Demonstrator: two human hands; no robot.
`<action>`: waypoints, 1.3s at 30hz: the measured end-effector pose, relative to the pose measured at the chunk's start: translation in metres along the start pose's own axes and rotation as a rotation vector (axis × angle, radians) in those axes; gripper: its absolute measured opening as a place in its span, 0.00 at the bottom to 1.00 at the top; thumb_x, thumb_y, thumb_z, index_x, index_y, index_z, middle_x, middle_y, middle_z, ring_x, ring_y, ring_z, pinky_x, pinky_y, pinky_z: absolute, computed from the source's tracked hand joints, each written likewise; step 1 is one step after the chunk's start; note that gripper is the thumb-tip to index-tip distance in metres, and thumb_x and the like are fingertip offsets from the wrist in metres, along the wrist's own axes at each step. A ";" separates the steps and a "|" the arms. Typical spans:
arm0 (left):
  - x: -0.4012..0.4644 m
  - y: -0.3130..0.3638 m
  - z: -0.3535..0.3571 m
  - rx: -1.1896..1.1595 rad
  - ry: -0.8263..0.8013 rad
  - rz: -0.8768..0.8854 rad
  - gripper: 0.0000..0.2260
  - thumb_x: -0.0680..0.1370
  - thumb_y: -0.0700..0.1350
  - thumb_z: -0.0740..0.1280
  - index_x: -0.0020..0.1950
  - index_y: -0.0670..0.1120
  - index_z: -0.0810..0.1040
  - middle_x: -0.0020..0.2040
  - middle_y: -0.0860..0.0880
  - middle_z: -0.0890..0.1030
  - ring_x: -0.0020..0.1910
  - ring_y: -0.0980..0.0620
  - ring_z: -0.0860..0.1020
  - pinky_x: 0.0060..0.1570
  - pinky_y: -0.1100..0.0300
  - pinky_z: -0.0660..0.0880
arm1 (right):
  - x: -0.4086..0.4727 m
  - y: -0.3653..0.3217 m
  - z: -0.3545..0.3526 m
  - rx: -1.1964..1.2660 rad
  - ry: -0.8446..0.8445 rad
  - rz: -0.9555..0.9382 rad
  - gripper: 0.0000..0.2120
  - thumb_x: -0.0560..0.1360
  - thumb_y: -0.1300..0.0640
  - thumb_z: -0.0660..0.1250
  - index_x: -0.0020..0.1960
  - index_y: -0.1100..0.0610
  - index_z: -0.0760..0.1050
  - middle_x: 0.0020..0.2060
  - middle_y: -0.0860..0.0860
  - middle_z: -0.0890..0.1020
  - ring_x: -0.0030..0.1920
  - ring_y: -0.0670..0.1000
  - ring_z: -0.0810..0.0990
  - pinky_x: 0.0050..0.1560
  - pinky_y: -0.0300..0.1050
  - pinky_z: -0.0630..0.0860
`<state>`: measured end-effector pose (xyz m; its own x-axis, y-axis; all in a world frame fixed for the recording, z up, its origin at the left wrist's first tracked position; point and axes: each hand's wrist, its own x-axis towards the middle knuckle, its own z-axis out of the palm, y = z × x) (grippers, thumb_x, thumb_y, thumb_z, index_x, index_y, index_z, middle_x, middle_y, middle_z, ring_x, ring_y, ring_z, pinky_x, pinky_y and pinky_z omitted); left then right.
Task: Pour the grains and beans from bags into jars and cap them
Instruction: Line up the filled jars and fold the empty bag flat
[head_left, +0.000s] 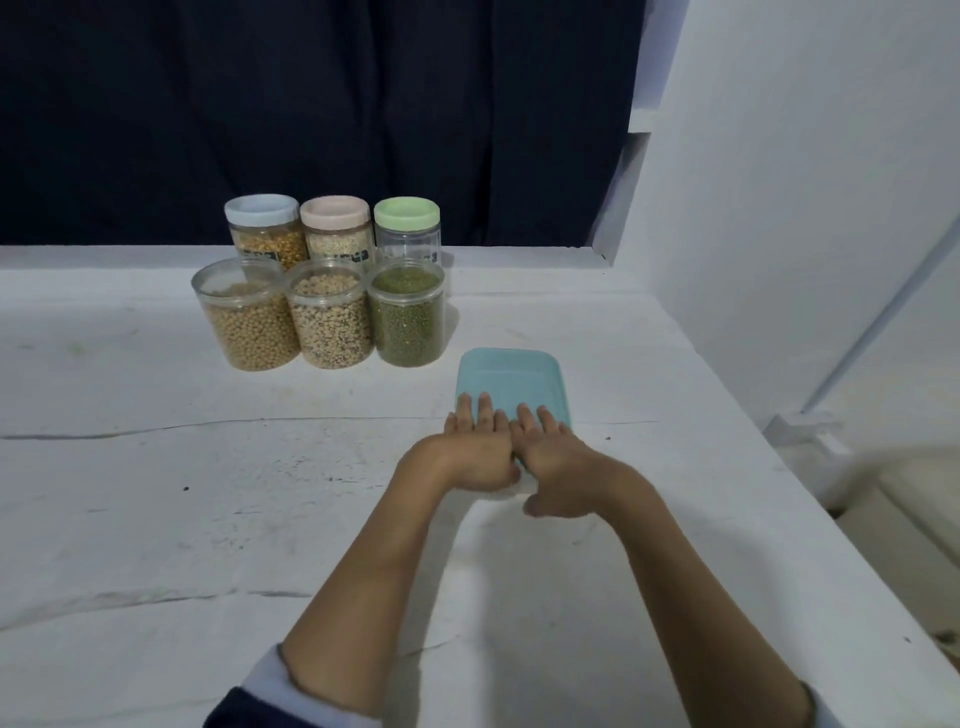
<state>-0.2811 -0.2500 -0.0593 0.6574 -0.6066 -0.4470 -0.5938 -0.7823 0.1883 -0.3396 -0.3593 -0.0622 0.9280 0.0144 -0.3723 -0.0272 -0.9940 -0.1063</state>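
— What do your hands do now?
— My left hand and right hand press flat, fingers straight, on the blue lid right of the jars. If I press unevenly, it may slip

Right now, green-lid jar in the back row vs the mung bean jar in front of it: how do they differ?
The green-lid jar is capped; the mung bean jar stands open, with no lid. The green-lid jar looks empty through its clear wall; the mung bean jar is filled nearly to the rim with small green beans. Both are clear, round, upright jars at the right end of their rows on the white table.
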 end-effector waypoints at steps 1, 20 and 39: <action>0.001 0.000 -0.001 0.033 -0.012 -0.007 0.37 0.80 0.44 0.60 0.76 0.37 0.36 0.75 0.37 0.32 0.74 0.38 0.32 0.75 0.47 0.40 | 0.004 -0.003 0.002 -0.026 0.039 0.029 0.39 0.78 0.60 0.61 0.78 0.61 0.37 0.77 0.58 0.40 0.77 0.60 0.40 0.75 0.51 0.43; 0.118 -0.018 -0.037 0.061 0.455 -0.085 0.27 0.82 0.39 0.52 0.77 0.37 0.42 0.78 0.39 0.42 0.77 0.44 0.41 0.74 0.53 0.39 | 0.130 0.042 -0.030 -0.040 0.343 0.140 0.28 0.83 0.57 0.50 0.78 0.59 0.40 0.78 0.54 0.44 0.78 0.55 0.43 0.76 0.51 0.40; 0.172 -0.033 -0.067 0.096 0.492 -0.130 0.28 0.81 0.38 0.53 0.76 0.36 0.40 0.77 0.38 0.41 0.77 0.43 0.40 0.75 0.52 0.40 | 0.190 0.067 -0.056 -0.115 0.386 0.142 0.34 0.80 0.58 0.60 0.78 0.58 0.44 0.78 0.53 0.48 0.77 0.56 0.48 0.76 0.51 0.49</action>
<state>-0.1174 -0.3380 -0.0833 0.8555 -0.5178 0.0071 -0.5170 -0.8533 0.0672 -0.1440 -0.4288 -0.0887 0.9897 -0.1431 -0.0005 -0.1430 -0.9892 0.0326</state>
